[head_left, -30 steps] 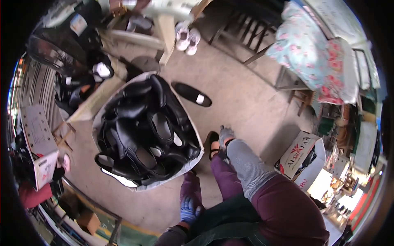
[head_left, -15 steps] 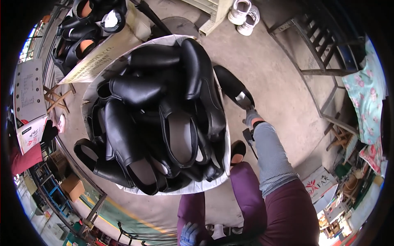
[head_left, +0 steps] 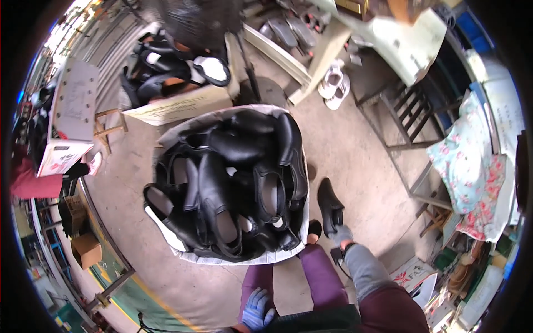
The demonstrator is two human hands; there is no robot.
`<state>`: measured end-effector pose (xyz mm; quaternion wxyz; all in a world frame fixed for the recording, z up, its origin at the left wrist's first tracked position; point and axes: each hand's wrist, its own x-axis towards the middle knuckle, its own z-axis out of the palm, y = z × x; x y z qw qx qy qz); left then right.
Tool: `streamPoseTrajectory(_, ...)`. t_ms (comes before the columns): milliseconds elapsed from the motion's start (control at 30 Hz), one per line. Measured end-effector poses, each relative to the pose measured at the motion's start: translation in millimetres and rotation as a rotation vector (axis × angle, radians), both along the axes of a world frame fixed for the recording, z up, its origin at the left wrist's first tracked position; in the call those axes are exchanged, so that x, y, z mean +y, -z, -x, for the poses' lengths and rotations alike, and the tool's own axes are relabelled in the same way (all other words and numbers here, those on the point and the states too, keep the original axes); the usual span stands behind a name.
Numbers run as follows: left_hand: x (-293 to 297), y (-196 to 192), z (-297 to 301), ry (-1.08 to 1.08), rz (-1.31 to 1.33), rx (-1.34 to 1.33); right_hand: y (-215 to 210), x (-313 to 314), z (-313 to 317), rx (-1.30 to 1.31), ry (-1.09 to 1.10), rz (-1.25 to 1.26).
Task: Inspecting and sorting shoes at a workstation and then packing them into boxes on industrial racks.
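Note:
My right hand (head_left: 340, 236), in a grey glove, grips a black shoe (head_left: 328, 201) by its heel end; the toe points away from me. This shoe is off the floor or close to it, right of a large white-lined bin (head_left: 272, 258). Many black leather shoes (head_left: 236, 147) are heaped in the bin, some with grey insoles facing up. My left hand (head_left: 257, 308), in a blue striped glove, lies on my left thigh with fingers stretched out. It holds nothing. The right fingertips are partly hidden at the shoe.
Beyond the bin, a carton (head_left: 180, 105) holds more black shoes. White sneakers (head_left: 334, 84) stand on the floor near a pale table leg (head_left: 319, 58). A dark slatted rack (head_left: 413, 114) and flowered cloth (head_left: 461, 161) are at right. Another person's red sleeve (head_left: 39, 186) shows at left.
My view has tilted up, showing more of the far side. The shoe in my right hand has turned and now shows its side. My left hand stays on my thigh.

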<state>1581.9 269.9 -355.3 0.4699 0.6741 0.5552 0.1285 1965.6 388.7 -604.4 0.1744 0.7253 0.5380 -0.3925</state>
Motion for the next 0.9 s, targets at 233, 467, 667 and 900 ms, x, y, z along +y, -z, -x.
streamPoseTrajectory(233, -12, -34, 57, 0.071, -0.161, 0.194, -184, -118, -16, 0.041, 0.268, 0.153)
streamPoseTrajectory(467, -43, -122, 196, -0.42, -0.145, 0.469, -391, -119, 61, 0.652, 0.828, 0.164)
streamPoseTrajectory(667, -191, -160, 279, -1.033, 0.576, 0.571, -469, -63, 186, 1.167, 0.888, 0.188)
streamPoseTrajectory(900, -333, -142, 342, -0.827, 0.704, 0.608, -526, -25, 357, 1.926, 1.037, 0.859)
